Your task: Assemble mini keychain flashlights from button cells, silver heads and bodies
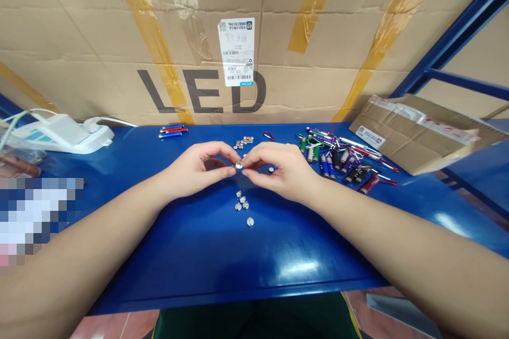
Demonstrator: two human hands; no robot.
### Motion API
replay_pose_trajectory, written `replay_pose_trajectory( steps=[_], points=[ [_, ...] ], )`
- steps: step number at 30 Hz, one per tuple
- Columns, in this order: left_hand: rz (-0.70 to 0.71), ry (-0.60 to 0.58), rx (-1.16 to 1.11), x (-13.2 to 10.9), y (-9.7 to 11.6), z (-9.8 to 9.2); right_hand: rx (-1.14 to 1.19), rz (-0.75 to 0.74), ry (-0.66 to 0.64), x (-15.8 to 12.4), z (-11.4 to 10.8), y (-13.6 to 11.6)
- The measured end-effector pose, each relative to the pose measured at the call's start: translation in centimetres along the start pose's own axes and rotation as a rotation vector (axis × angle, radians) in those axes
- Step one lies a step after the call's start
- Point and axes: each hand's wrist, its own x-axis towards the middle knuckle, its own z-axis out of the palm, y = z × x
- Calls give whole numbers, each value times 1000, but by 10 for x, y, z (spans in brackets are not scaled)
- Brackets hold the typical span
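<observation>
My left hand [199, 168] and my right hand [280, 169] meet above the table, thumbs and forefingers pinched around a small round silver piece [239, 165]. Whether it is a button cell or a cap is too small to tell. Below my right fingers shows the round end of a blue tube [272, 169]; I cannot tell if it is held. Behind my fingertips lie several button cells [245, 141]. Nearer me are several slotted silver caps [242, 201], with one more slotted cap [250, 221] lying apart from them.
At right, a pile of colored metal tubes with carabiners [344, 156] lies by an open cardboard box [413, 132]. A red carabiner [269, 135] and several pens or tubes [172, 131] lie farther back. A white power strip [85, 135] is left. A large carton [318, 74] stands behind the blue table [191, 259].
</observation>
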Motion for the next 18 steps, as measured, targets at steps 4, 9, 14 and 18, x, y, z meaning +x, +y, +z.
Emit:
replay_pose_trajectory(
  steps=[4, 9, 14, 18],
  points=[
    [30, 16, -10, 1, 1, 1, -37, -26, 5, 0, -2, 2],
    [33, 7, 43, 2, 1, 0, -245, 88, -177, 0, -10, 11],
    [-12, 5, 157, 2, -1, -2, -277, 110, -414, 1, -7, 16],
    [-47, 12, 228, 3, -3, -4, -272, 132, -451, 3, -2, 17]
  ],
)
